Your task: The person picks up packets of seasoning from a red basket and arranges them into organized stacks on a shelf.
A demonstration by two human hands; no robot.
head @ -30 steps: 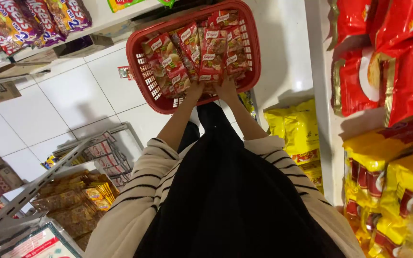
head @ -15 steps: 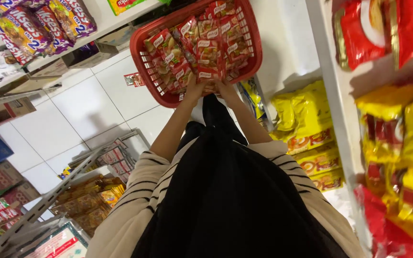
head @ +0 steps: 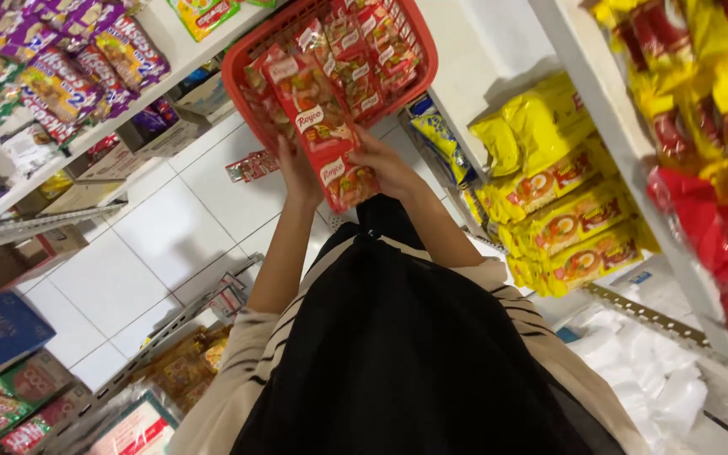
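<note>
A red plastic basket (head: 246, 80) sits on the white tiled floor ahead of me, filled with several red sachet strips. Both my hands grip one strip of red sachets (head: 318, 126) lifted at the basket's near edge. My left hand (head: 297, 168) holds its left side and my right hand (head: 389, 164) holds its lower right side. My striped sleeves and a black garment fill the lower middle of the view.
White shelves (head: 600, 76) on the right carry yellow noodle packs (head: 549, 194) and red packs (head: 718, 219). Left shelves hold purple and colourful snack bags (head: 69, 76). A wire rack (head: 195, 337) with packets stands low on the left. A small red packet (head: 250, 166) lies on the floor.
The view has swung down and closer. My hands have lifted one strip of red sachets up from the basket's near edge.
</note>
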